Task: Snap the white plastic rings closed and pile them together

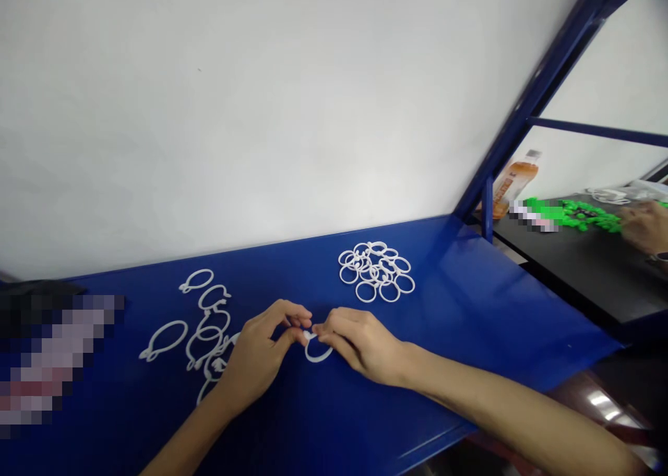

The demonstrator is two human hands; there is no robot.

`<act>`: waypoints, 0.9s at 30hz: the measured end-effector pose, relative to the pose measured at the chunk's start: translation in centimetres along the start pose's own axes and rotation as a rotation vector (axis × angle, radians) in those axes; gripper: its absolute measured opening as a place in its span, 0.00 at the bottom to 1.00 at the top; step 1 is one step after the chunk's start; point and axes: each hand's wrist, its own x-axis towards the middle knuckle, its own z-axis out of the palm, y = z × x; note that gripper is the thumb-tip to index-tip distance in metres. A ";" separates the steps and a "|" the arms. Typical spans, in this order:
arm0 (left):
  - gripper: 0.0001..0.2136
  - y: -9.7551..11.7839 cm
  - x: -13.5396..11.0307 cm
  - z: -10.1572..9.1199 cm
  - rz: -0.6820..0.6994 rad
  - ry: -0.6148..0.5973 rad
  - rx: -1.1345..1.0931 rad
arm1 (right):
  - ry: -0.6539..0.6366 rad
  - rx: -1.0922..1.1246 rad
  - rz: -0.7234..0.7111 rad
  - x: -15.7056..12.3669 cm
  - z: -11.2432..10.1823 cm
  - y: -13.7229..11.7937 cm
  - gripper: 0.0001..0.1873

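Note:
A white plastic ring lies between my two hands on the blue table. My left hand pinches the ring's open end with curled fingers. My right hand meets it from the other side, fingertips closed on the same end. A tidy pile of closed white rings sits just beyond my right hand. To the left of my left hand lie several open white rings, spread loosely; my left wrist covers part of them.
A white wall rises behind the table. A blue metal frame stands at the right. Beyond it is a dark table with green parts, an orange bottle and another person's hand.

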 end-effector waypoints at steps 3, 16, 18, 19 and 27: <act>0.07 -0.6 0.2 -0.1 0.000 -0.015 0.060 | -0.030 -0.038 -0.013 -0.1 0.4 -0.1 0.11; 0.24 -9.3 2.8 -9.7 -0.356 0.050 0.896 | 0.280 -0.650 0.426 0.0 -7.1 7.0 0.09; 0.22 -10.1 2.7 -10.0 -0.335 0.054 0.943 | 0.306 -0.702 0.502 -0.3 -7.8 8.1 0.07; 0.21 -10.4 2.6 -10.0 -0.304 0.071 0.962 | 0.319 -0.715 0.528 -0.3 -8.0 8.5 0.06; 0.24 -10.4 2.8 -9.3 -0.299 0.144 0.956 | 0.308 -0.768 0.550 0.2 -7.5 9.7 0.05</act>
